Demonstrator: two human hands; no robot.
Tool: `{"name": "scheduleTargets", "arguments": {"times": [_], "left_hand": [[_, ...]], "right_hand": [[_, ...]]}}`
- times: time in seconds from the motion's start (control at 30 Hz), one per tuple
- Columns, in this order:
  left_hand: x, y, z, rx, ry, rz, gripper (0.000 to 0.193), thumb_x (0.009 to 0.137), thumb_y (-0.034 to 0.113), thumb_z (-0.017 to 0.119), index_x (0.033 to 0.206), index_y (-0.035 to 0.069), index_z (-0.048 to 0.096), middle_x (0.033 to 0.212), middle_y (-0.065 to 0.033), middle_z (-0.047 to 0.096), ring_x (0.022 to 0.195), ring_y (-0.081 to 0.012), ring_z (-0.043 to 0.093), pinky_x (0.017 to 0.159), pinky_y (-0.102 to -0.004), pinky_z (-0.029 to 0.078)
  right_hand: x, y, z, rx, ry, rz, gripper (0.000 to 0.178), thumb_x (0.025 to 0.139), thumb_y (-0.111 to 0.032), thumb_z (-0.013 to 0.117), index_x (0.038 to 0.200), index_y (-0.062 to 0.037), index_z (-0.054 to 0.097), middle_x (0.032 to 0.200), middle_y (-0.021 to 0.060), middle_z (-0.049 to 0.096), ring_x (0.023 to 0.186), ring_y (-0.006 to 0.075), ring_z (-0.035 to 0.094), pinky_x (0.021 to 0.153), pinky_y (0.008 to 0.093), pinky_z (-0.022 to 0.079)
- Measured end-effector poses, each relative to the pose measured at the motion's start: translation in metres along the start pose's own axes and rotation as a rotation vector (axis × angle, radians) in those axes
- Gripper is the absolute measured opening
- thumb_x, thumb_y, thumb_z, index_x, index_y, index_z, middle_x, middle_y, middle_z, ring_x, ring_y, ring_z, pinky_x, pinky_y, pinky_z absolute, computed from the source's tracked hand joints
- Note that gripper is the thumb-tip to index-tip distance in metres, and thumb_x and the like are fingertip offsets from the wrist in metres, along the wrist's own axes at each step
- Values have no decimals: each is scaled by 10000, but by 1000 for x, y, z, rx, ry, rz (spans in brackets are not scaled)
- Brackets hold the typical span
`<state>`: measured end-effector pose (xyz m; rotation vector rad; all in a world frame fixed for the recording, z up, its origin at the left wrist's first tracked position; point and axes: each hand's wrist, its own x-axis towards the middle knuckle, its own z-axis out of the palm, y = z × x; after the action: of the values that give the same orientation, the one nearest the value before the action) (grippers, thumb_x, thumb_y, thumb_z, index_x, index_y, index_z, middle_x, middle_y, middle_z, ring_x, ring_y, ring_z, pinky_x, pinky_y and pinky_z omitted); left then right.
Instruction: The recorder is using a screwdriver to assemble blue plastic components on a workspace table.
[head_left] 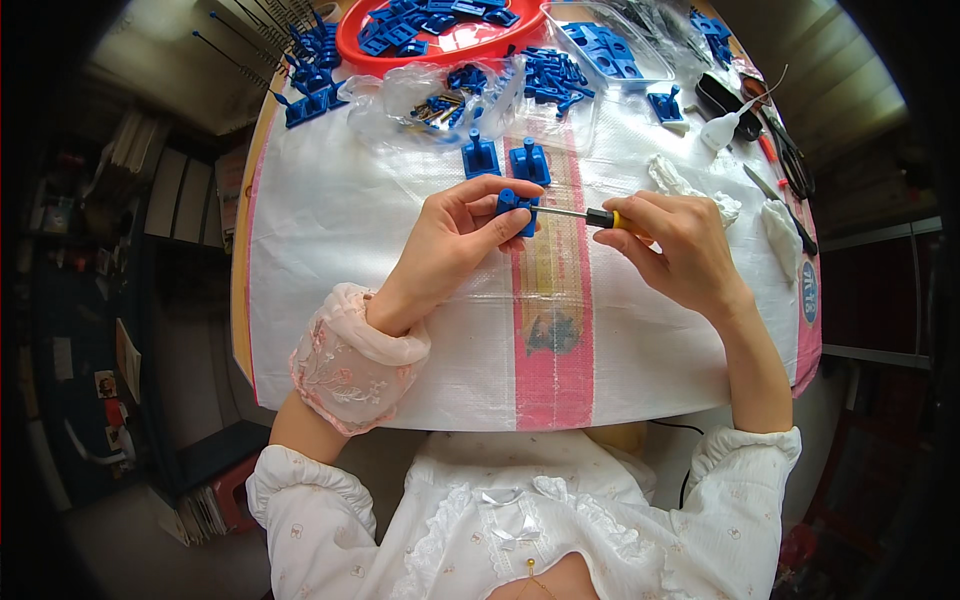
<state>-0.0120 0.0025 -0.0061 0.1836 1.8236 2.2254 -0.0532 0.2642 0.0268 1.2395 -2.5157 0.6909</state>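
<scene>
Between the fingertips and thumb of my left hand (462, 228) sits a small blue plastic part (509, 201), held above the middle of the table. My right hand (672, 240) is closed around the black and yellow handle of a screwdriver (570, 212). Its metal shaft points left, and the tip meets the right side of the blue part; whether it sits in a screw I cannot tell. Just beyond my left fingers stand two similar blue pieces, one on the left (480, 157) and one on the right (529, 163), each with an upright post.
A red basin (350, 52) of blue parts stands at the back. Before it lies a clear bag (385, 105) with brass-coloured screws. Blue pieces with springs (312, 100) crowd the far left. At the right are scissors (792, 165), a knife (790, 215), a white squeeze bottle (720, 132) and crumpled tissue (675, 178).
</scene>
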Motion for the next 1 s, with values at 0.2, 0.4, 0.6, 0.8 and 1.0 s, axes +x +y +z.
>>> {"name": "scheduleTargets", "arguments": {"times": [0.2, 0.4, 0.6, 0.8, 1.0], "left_hand": [[0, -1, 2, -23, 32, 9, 259, 956, 105, 692, 1209, 50, 676, 966, -40, 721, 834, -53, 646, 732, -190, 533], [0, 1, 2, -16, 24, 8, 256, 956, 104, 691, 1206, 50, 677, 971, -41, 720, 840, -55, 649, 742, -191, 537], [0, 0, 2, -14, 31, 5, 259, 956, 106, 693, 1207, 49, 677, 973, -42, 720, 839, -55, 649, 735, -191, 538], [-1, 1, 3, -19, 31, 7, 262, 954, 113, 697, 1208, 52, 678, 967, -38, 718, 827, -51, 644, 729, -189, 536], [0, 0, 1, -11, 26, 9, 261, 955, 115, 696, 1208, 53, 679, 964, -35, 717, 826, -51, 644, 730, -188, 532]], "right_hand": [[0, 0, 0, 9, -4, 4, 234, 878, -270, 753, 796, -70, 664, 661, 48, 646, 493, 217, 585, 481, 342, 423], [0, 0, 1, 5, -3, 2, 238, 879, -272, 753, 795, -67, 666, 661, 49, 647, 490, 212, 583, 480, 339, 422], [0, 0, 1, 7, 0, 2, 245, 883, -275, 751, 789, -66, 663, 655, 48, 642, 479, 206, 573, 474, 336, 416], [0, 0, 1, 7, -2, 1, 254, 883, -276, 751, 777, -67, 654, 648, 46, 636, 477, 210, 569, 472, 337, 412], [0, 0, 1, 10, 0, 1, 254, 882, -275, 752, 775, -67, 654, 648, 46, 636, 480, 213, 572, 472, 338, 412]]}}
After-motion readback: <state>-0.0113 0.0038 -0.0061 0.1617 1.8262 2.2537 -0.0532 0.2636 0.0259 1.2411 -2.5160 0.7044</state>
